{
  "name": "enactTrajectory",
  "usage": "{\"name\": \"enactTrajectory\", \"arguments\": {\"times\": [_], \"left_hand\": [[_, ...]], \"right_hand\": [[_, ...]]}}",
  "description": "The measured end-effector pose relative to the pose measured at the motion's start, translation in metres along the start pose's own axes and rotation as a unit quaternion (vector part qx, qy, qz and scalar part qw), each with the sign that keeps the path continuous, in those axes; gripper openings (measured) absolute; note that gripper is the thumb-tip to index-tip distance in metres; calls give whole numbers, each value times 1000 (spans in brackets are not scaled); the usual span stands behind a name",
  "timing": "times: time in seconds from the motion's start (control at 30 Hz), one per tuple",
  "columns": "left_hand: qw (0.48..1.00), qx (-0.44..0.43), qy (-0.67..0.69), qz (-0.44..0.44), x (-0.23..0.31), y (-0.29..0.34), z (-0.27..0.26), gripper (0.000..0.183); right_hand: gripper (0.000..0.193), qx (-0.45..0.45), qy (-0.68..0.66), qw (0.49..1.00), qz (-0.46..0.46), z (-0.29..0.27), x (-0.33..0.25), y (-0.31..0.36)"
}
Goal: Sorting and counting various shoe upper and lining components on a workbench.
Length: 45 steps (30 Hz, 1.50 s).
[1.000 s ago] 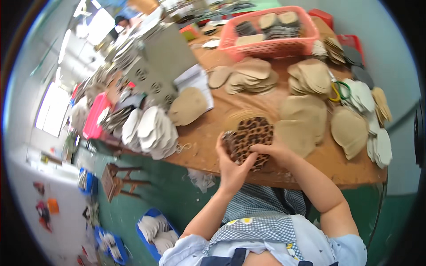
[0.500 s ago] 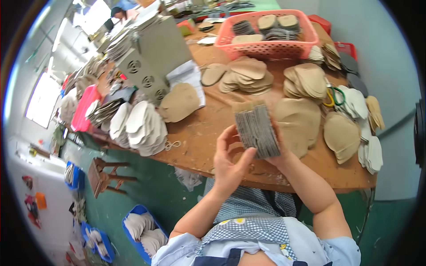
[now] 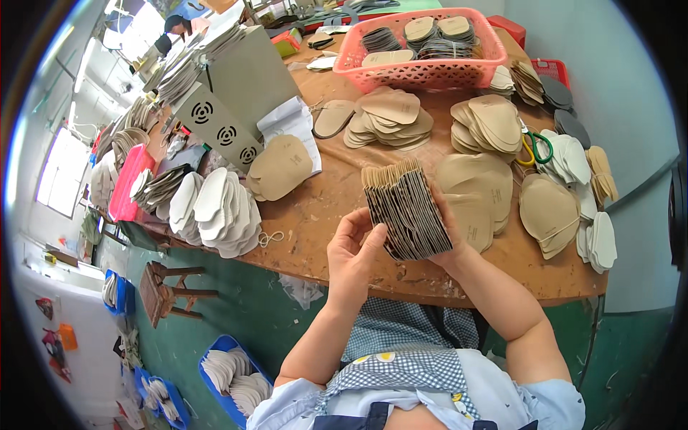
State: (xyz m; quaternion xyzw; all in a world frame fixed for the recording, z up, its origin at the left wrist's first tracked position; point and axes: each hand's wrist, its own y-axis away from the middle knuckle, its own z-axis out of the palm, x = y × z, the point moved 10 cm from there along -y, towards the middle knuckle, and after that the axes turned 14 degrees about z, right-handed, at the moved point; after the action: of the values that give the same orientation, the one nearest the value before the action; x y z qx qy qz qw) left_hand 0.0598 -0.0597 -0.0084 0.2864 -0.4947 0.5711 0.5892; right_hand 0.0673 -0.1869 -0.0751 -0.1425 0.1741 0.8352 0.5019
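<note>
Between my hands, above the table's near edge, is a thick stack of insole-shaped pieces (image 3: 407, 211), with dark and pale layered edges toward me and tan edges on top. My left hand (image 3: 351, 247) is closed on its left side, thumb at the front and fingers partly hidden behind. My right hand (image 3: 450, 233) grips the right side; most of its fingers are out of sight behind the stack. Just beyond my right hand lie large tan pieces (image 3: 476, 183) on the brown table (image 3: 326, 222). A looped white cord (image 3: 271, 238) rests left of my left hand.
A pink basket (image 3: 423, 74) of stacked pieces stands at the back. Tan piles (image 3: 390, 115) lie before it, with scissors (image 3: 534, 147) and white pieces (image 3: 596, 242) at right. White stacks (image 3: 226, 211) and a vented box (image 3: 222, 129) are left. A wooden stool (image 3: 172, 290) stands below.
The stack has turned slightly and its layers look more spread, with the edges facing me more fully. My left hand has shifted a little left and down. The whole view has moved slightly.
</note>
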Motion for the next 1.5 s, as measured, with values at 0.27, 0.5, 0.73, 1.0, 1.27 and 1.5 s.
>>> {"name": "enactTrajectory", "arguments": {"times": [0.27, 0.5, 0.73, 1.0, 1.27, 1.5], "left_hand": [[983, 25, -84, 161, 30, -4, 0, 29], [975, 1, -171, 145, 27, -8, -2, 16], [982, 10, -142, 126, 18, -13, -7, 16], [969, 36, -176, 170, 35, -11, -1, 14], [971, 6, -177, 163, 29, -12, 2, 13], [956, 33, -226, 184, 38, -13, 2, 16]], "right_hand": [[65, 0, -21, 999, -32, -5, -7, -4], [64, -16, -9, 1000, -26, -1, -7, -5], [64, 0, -16, 999, -31, -6, -8, -5], [70, -19, 8, 999, -26, -1, -8, -6], [68, 25, 5, 1000, -19, -11, -5, -5], [70, 8, 16, 1000, -12, -7, -5, -5]]}}
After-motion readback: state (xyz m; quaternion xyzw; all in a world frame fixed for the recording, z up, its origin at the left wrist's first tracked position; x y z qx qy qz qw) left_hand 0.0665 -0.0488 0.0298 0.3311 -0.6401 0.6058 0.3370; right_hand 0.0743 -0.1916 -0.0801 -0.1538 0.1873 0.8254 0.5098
